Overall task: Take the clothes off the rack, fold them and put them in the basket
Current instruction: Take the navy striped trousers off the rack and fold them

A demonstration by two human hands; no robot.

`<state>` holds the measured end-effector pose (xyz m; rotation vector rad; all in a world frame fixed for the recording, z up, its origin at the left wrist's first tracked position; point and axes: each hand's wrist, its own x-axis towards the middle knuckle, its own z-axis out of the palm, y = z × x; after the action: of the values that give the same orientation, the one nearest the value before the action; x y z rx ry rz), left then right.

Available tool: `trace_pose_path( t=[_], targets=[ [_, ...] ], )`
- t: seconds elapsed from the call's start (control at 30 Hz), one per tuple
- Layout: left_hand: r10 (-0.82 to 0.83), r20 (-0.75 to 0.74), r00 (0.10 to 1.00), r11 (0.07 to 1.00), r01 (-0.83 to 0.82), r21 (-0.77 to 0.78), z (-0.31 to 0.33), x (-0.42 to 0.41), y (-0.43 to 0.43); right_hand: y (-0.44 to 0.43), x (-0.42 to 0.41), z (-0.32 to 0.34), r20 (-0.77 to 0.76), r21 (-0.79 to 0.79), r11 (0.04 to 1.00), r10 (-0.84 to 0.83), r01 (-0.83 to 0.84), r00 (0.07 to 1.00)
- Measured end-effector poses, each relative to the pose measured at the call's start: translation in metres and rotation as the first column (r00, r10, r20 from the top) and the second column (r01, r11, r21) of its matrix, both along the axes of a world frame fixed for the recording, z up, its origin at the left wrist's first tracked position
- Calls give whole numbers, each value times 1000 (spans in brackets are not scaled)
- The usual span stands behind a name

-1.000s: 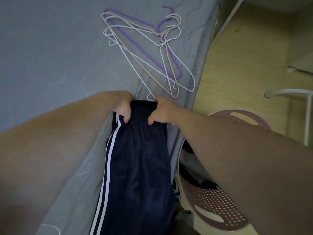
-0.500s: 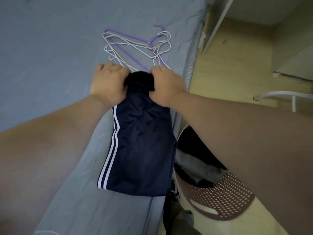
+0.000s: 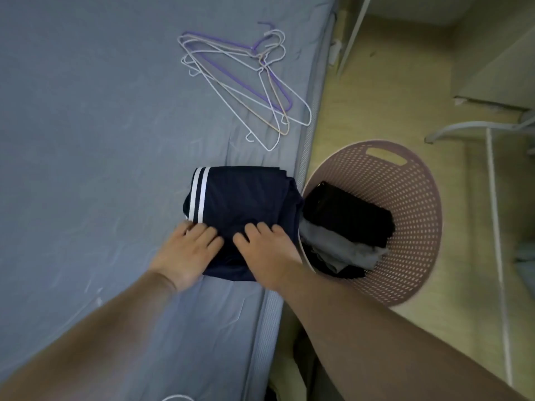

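Grey-blue sheeting covers the bed (image 3: 86, 125), and the work sits near its right edge. The left hand (image 3: 185, 253) lies flat on the near-left corner of the folded navy garment (image 3: 246, 198), its fingers (image 3: 202, 231) straight and close together just below the white stripes. Wire hangers (image 3: 240, 82) lie farther back on the bed, well apart from the fold. The right hand (image 3: 269, 253) presses the near-right part palm down, fingers slightly spread; neither hand pinches the cloth. The step in hand looks to be flattening the bundle before it is lifted. To do it well, press from the middle outward so the layers lie square, then slide both hands under the near edge and lift the bundle whole and level, since smooth fabric like this probably slips open easily. To the right, folded black and grey clothes (image 3: 347, 227) already lie in the pink basket (image 3: 419, 198), which stands on the floor just beside the bed, so the bundle can go on top of them.
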<state>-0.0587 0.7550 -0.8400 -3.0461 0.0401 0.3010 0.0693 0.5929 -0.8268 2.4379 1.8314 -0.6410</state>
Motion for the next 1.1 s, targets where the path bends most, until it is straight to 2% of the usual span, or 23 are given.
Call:
trace_pose_path(
  t=[0.13, 0.27, 0.37, 0.6, 0.7, 0.8, 0.93, 1.1],
  targets=[
    [71, -221, 973, 996, -80, -33, -33, -26, -20, -15, -12, -25, -49, -125, 990, 66, -72, 997],
    [258, -264, 930, 966, -252, 54, -41, -22, -34, -19, -17, -42, 52, -181, 982, 70, -60, 996],
    [302, -353, 886, 953, -271, 136, -39, -2, -42, -9, -24, -44, 73, -236, 972, 17, 1, 997],
    [382, -210, 900, 924, -372, 84, -21, 24, -41, 3, -8, -13, -36, -230, 971, -75, 65, 997],
    [474, -154, 867, 879, -477, 18, 23, 62, -45, 4, 26, 27, -63, -149, 981, -137, 126, 989],
    [541, -85, 837, 838, -545, -25, 79, 113, -55, -3, 70, 70, -95, -8, 954, -299, 300, 950],
    [499, -111, 859, 859, -507, -66, 148, 182, -85, -37, 124, 121, -121, 31, 861, -501, 508, 857],
    [243, -176, 954, 960, -262, -95, 178, 246, -130, -102, 166, 167, -83, -4, 794, -606, 608, 791]
  ],
)
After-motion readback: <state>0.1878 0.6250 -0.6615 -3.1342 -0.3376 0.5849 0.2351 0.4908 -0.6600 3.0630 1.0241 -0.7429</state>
